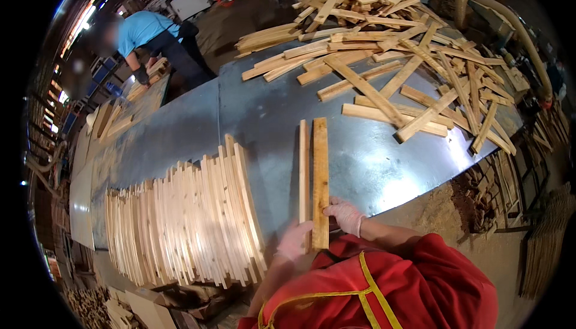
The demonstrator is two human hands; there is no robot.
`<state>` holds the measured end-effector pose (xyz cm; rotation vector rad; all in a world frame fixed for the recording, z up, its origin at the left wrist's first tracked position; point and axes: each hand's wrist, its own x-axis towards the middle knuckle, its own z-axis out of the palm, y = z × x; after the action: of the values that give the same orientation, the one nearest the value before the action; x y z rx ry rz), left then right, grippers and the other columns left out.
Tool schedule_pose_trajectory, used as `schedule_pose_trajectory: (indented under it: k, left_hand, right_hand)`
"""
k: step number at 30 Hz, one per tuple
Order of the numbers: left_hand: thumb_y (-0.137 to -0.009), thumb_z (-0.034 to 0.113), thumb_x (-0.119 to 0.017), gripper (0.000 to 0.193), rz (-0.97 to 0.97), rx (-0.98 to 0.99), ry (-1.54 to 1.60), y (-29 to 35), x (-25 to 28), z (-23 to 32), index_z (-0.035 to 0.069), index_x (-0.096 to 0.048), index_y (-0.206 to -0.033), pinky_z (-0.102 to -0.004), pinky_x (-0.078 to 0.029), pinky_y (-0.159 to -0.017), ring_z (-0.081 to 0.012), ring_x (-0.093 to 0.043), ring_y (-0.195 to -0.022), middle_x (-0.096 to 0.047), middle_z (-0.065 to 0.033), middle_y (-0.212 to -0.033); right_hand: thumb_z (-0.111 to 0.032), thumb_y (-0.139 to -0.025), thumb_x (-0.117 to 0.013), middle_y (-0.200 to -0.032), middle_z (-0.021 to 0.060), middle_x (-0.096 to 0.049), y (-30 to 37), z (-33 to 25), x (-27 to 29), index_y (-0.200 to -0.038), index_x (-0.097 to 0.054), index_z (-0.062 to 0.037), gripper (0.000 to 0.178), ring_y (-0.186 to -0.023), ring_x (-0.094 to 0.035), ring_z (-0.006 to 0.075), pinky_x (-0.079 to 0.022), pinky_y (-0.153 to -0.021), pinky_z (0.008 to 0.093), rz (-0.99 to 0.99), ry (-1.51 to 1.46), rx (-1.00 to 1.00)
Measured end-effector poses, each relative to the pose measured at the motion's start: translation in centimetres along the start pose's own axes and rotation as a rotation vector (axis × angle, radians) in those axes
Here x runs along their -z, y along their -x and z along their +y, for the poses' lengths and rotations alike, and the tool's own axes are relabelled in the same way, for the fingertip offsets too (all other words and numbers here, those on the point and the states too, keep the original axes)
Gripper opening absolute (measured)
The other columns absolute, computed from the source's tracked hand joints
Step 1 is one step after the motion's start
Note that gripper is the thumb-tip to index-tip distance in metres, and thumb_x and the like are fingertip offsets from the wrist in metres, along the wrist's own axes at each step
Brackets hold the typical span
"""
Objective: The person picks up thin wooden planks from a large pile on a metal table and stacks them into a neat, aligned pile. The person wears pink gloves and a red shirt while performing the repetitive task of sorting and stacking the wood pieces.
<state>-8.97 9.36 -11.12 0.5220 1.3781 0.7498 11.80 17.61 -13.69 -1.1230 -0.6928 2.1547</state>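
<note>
My right hand (347,215), in a thin pale glove, grips a wooden strip (320,176) near its lower end, thumb on its face. The strip points away from me over the metal table (258,113). Just left of it, a second, narrower-looking wooden strip (304,176) runs almost parallel, with a slim gap between them. My left hand (294,240), gloved as well and slightly blurred, is closed at the lower end of this second strip. To the left, many strips stand packed side by side in a long row (192,221).
A loose, crisscrossed heap of wooden strips (414,71) covers the table's far right. A co-worker in a blue shirt (144,32) bends over wood at the far left. A ribbed hose (531,50) hangs at the right; stacked wood (547,239) stands beyond the table's right side.
</note>
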Motion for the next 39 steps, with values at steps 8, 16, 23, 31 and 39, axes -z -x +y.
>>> schedule_pose_trajectory:
  k: [8,16,23,31,39]
  left_hand:
    - [-0.086,0.054,-0.078,0.065,0.543,-0.229,-1.028,-3.9,-3.0,2.6,-0.001,-0.07,-0.12,-0.049,-0.055,-0.095,-0.0468,-0.068,-0.111,-0.072,-0.0273,-0.115]
    - [-0.09,0.042,-0.075,0.042,0.822,-0.114,-1.274,-1.7,-1.1,1.3,0.009,-0.073,-0.116,-0.048,-0.054,-0.107,-0.0379,-0.06,-0.135,-0.059,-0.0205,-0.15]
    - [-0.096,0.055,-0.067,0.082,1.089,0.258,-1.461,-0.7,2.8,0.9,0.012,-0.043,-0.162,-0.0484,-0.023,-0.131,-0.0361,-0.029,-0.16,-0.038,-0.0134,-0.171]
    - [-0.079,0.04,-0.088,0.084,0.701,-0.454,-1.284,-7.3,-12.3,4.2,-0.001,-0.058,-0.146,-0.0512,-0.044,-0.118,-0.0455,-0.051,-0.143,-0.057,-0.0279,-0.15]
    - [-0.083,0.034,-0.081,0.072,0.473,-0.121,-1.116,-11.2,-20.1,8.9,0.006,-0.054,-0.144,-0.0504,-0.056,-0.099,-0.0452,-0.063,-0.119,-0.058,-0.0227,-0.141]
  right_hand:
    - [-0.031,-0.085,-0.07,-0.116,0.0285,-0.073,1.8,0.7,-4.1,-0.134,-0.063,0.0007,0.058,-0.107,-0.07,0.0408,-0.054,-0.094,0.0461,-0.227,1.139,0.011]
    - [-0.029,-0.083,-0.061,-0.123,0.0259,-0.071,-6.1,-16.8,10.4,-0.129,-0.069,-0.0066,0.052,-0.117,-0.068,0.0438,-0.054,-0.101,0.0511,0.212,1.296,0.396]
    - [-0.023,-0.083,-0.07,-0.1,0.0231,-0.07,-10.3,-26.3,24.8,-0.113,-0.063,-0.0056,0.035,-0.097,-0.071,0.0423,-0.057,-0.086,0.0486,0.697,1.74,0.506]
    - [-0.041,-0.08,-0.073,-0.109,0.0236,-0.07,-1.1,-24.3,17.7,-0.113,-0.065,-0.0018,0.052,-0.108,-0.066,0.0443,-0.052,-0.097,0.0533,0.139,1.298,0.479]
    - [-0.036,-0.079,-0.078,-0.133,0.0271,-0.058,-4.9,-30.4,33.8,-0.139,-0.053,-0.0022,0.074,-0.129,-0.057,0.0448,-0.049,-0.105,0.0517,1.391,1.19,0.262]
